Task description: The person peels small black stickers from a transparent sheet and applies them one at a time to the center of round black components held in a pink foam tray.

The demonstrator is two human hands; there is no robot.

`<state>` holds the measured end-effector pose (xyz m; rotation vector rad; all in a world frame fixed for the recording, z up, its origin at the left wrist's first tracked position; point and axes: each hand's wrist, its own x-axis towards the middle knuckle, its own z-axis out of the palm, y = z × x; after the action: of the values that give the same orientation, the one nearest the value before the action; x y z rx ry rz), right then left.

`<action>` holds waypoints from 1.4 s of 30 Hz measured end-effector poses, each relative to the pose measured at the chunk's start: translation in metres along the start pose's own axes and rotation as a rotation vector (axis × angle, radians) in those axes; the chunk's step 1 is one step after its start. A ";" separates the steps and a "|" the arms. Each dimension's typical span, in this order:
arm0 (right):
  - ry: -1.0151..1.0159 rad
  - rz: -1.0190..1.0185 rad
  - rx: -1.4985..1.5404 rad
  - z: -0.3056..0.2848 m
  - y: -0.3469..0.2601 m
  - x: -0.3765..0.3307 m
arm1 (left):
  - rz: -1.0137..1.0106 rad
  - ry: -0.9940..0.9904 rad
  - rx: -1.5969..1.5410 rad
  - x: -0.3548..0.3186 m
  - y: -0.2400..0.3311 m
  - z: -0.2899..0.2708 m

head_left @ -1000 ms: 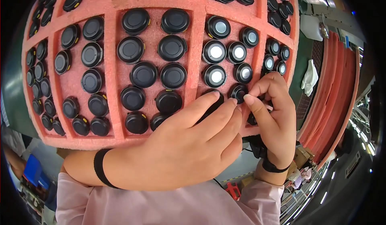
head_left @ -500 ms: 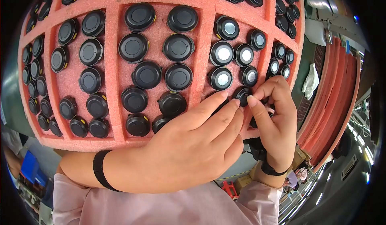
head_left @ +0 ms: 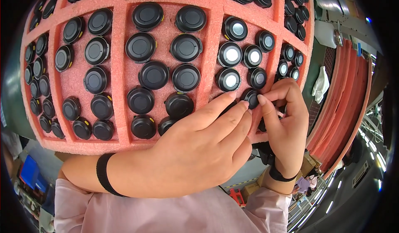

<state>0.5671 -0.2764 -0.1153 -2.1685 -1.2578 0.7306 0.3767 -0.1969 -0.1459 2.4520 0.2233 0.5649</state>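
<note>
A round black disc-shaped part (head_left: 250, 97) lies between my hands, in the front of a compartment in the pink foam tray (head_left: 119, 66). My left hand (head_left: 199, 149) stretches across the tray's front edge. Its fingers are extended and spread, with the fingertips at the part's left rim; the thumb is hidden. My right hand (head_left: 286, 120) pinches the part's right rim between thumb and forefinger. Behind them stand similar black parts with bright silvery centres, such as this part (head_left: 230, 55). Another black part is half covered by my left fingers.
Foam dividers split the tray into compartments holding many more black parts (head_left: 147, 16), some with a yellow mark on the side. To the right are stacked pink foam sheets (head_left: 347, 104) and a white cloth or glove (head_left: 321, 85). A blue bin (head_left: 33, 172) is at the lower left.
The view has shifted slightly. My right thumb and forefinger have moved a little at the part's rim. My left hand stays nearly where it was.
</note>
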 end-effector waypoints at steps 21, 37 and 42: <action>-0.228 -0.285 0.153 -0.024 -0.035 -0.035 | -0.081 0.095 -0.174 -0.012 0.005 -0.038; -0.255 -0.106 0.219 -0.013 -0.045 -0.028 | -0.009 0.115 0.045 -0.013 0.000 -0.042; -0.261 -0.102 0.202 -0.012 -0.048 -0.027 | 0.013 0.121 0.040 -0.014 -0.003 -0.039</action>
<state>0.5349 -0.2815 -0.0693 -1.8774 -1.3474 1.0754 0.3462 -0.1780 -0.1241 2.4620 0.2706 0.7217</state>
